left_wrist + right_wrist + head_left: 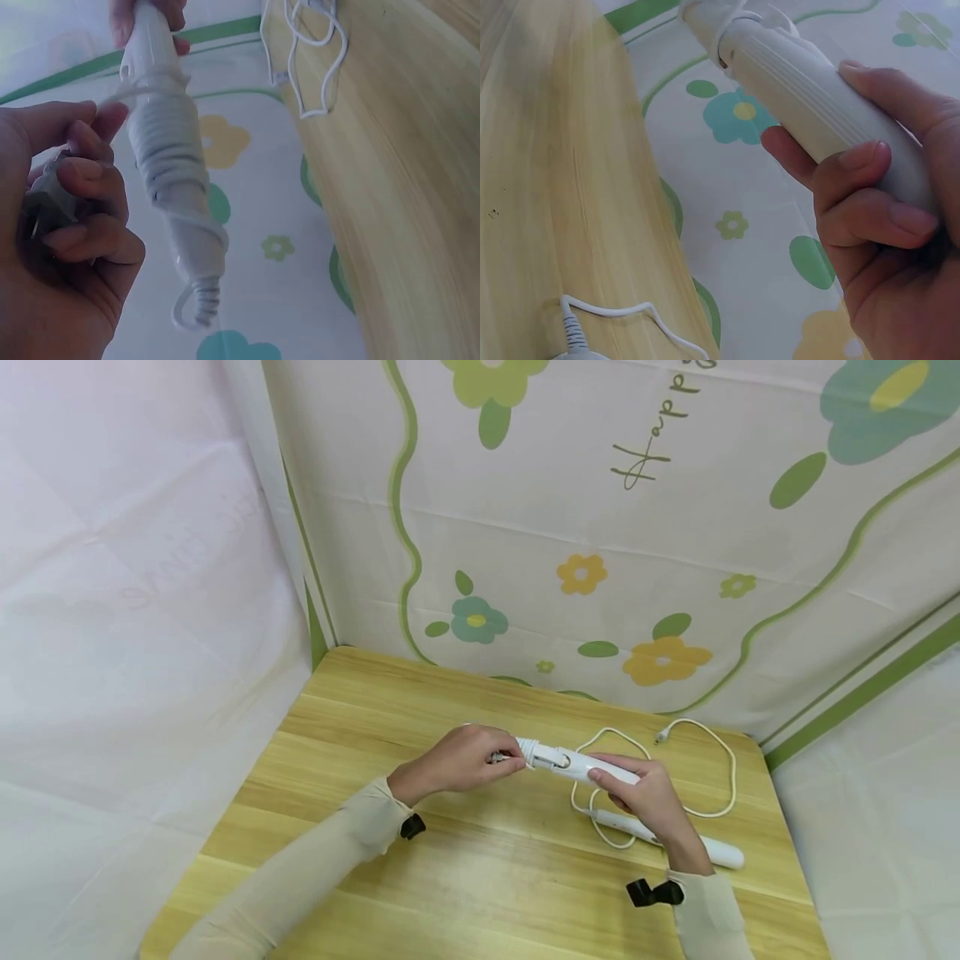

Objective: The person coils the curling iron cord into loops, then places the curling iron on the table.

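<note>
A white wand-shaped appliance, like a hair straightener [581, 767], is held above the table with its power cord [169, 135] wound in several turns around its narrower end. My right hand [652, 797] grips its wide body, fingers curled round one side and thumb on the other, as the right wrist view shows. At the wound end, my left hand [476, 758] pinches a stretch of the cord between thumb and forefinger. The grey-white plug [56, 191] sits within the curled fingers of that same hand.
A second white wand-shaped appliance [720, 852] lies on the wooden table [465, 877] under my right forearm. Its loose cord [733, 777] loops behind it, ending in a plug [660, 737] near the back edge. Printed cloth walls [517, 568] stand around the table.
</note>
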The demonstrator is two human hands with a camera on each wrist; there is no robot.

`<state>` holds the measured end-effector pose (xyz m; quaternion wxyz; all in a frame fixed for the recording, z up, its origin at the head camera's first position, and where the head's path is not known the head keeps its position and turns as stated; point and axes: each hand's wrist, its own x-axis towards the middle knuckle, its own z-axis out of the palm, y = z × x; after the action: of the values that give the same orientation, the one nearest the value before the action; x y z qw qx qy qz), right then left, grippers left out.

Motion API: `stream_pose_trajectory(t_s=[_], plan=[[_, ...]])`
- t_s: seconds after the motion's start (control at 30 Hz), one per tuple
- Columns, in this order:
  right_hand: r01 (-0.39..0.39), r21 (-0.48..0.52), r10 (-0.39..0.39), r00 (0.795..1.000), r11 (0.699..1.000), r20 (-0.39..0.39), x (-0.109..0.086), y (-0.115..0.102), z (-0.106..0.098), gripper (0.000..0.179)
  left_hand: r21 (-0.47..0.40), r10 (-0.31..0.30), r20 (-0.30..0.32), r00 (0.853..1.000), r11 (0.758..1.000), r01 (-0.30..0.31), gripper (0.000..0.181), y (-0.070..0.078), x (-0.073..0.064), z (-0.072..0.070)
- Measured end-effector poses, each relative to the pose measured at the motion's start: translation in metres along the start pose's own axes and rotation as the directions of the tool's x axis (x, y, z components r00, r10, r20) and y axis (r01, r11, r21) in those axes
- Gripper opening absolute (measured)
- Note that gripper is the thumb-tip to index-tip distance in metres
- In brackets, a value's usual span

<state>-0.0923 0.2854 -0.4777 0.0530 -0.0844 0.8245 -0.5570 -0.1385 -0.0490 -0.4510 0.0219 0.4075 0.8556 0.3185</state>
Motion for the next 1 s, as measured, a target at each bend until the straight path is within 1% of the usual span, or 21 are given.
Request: stream_pose_trajectory(t_s=[0.2,0.3,0.47,0.6,0.7,0.77,0.83,0.93,1.0], plan=[[-0.014,0.010,0.013,0.997,1.000,0.074,-0.001,0.003,0.003,0.030,-0.006,0.019,0.026,0.999,1.000,-0.018,0.015,-0.009,-0.002,-0.004],[-0.020,0.021,0.018,0.993,1.000,0.117,-0.001,0.006,0.004,0.031,-0.039,0.022,0.037,0.999,0.999,-0.020,0.013,-0.013,-0.003,-0.003],[-0.021,0.030,0.015,0.984,0.999,0.178,-0.003,0.009,0.006,0.030,-0.151,0.008,0.077,0.997,0.989,0.004,0.011,-0.021,-0.004,0.000],[-0.009,0.044,-0.001,0.978,0.999,0.210,-0.005,0.011,0.006,0.030,-0.257,0.013,0.111,0.994,0.966,0.016,0.010,-0.025,-0.005,0.000],[0.017,0.047,-0.028,0.973,0.999,0.227,-0.007,0.010,0.006,0.028,-0.310,0.022,0.137,0.990,0.950,0.022,0.010,-0.025,-0.004,-0.001],[0.043,0.064,-0.058,0.967,0.997,0.249,-0.008,0.009,0.006,0.027,-0.325,0.034,0.153,0.988,0.946,0.018,0.012,-0.025,-0.003,-0.001],[0.056,0.085,-0.077,0.958,0.995,0.275,-0.008,0.007,0.007,0.026,-0.334,0.058,0.170,0.984,0.942,0.003,0.013,-0.025,-0.001,-0.001],[0.066,0.126,-0.103,0.943,0.990,0.318,-0.009,0.005,0.008,0.026,-0.344,0.098,0.190,0.977,0.938,-0.027,0.013,-0.025,0.001,0.000],[0.067,0.151,-0.114,0.938,0.986,0.328,-0.010,0.004,0.008,0.026,-0.367,0.117,0.202,0.972,0.929,-0.035,0.012,-0.026,0.002,0.001]])
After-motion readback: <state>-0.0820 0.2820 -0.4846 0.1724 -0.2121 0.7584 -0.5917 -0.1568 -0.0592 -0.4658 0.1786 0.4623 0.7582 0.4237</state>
